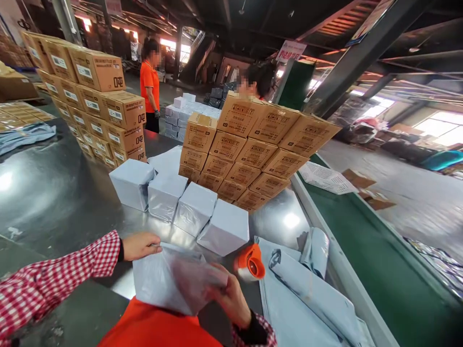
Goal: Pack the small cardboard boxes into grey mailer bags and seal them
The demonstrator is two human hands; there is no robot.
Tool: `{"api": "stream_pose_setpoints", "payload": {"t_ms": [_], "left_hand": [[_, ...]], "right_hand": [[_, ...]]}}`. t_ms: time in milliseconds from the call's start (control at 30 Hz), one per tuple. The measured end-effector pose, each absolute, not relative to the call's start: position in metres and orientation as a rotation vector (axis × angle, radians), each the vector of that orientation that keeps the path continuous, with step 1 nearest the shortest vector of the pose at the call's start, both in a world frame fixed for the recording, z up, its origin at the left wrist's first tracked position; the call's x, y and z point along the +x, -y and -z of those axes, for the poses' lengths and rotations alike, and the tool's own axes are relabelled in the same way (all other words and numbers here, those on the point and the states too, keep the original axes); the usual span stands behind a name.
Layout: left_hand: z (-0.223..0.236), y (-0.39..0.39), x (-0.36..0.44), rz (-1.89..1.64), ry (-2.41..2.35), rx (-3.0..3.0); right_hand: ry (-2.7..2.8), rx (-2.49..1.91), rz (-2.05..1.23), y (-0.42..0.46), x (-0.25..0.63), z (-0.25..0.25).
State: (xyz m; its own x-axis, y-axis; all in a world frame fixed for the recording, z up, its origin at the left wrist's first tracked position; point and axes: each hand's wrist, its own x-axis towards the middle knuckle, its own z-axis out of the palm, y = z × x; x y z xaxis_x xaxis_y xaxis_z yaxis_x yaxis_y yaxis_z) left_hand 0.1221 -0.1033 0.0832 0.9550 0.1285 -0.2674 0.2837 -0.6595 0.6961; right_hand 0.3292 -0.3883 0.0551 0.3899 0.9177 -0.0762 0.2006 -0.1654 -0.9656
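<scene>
From the head camera, a half-wrapped parcel [164, 279] in a grey poly bag is lying on the steel desk [54, 197] directly in front of the person, close against the orange vest at the bottom edge. Its long axis is running roughly left to right, tilted a little away on the left end. The left hand [139, 245] is resting on the parcel's far left corner, fingers [154, 239] stretched flat and together along the top edge, pressing rather than gripping. The right hand [224, 294] is lying at the parcel's near right end, and it is blurred; its fingers are curling into the loose bag film there, seemingly pinching it, though the blur is keeping me from telling how firmly. So the parcel is sitting between the two hands, both touching it, the left at the far side and the right at the near side.

Just beyond the right hand, an orange tape dispenser [251, 262] is standing on the desk, nearer to the right hand than the left. Loose empty bags [307, 289] are piling to its right. Four wrapped parcels [191, 207] are lining up behind, before stacked cartons [246, 144], with a green conveyor belt [361, 250] alongside.
</scene>
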Motion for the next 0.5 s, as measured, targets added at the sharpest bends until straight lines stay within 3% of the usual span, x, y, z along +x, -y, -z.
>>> {"api": "stream_pose_setpoints", "payload": {"t_ms": [200,500], "left_hand": [[-0.065,0.084,0.12,0.305,-0.335,2.127],[-0.051,0.111,0.067,-0.187,-0.673,1.258]], "right_hand": [[0.295,-1.565,-0.691,0.353,0.312,-0.033],[0.335,-1.616,-0.635,0.348,0.322,-0.024]]}}
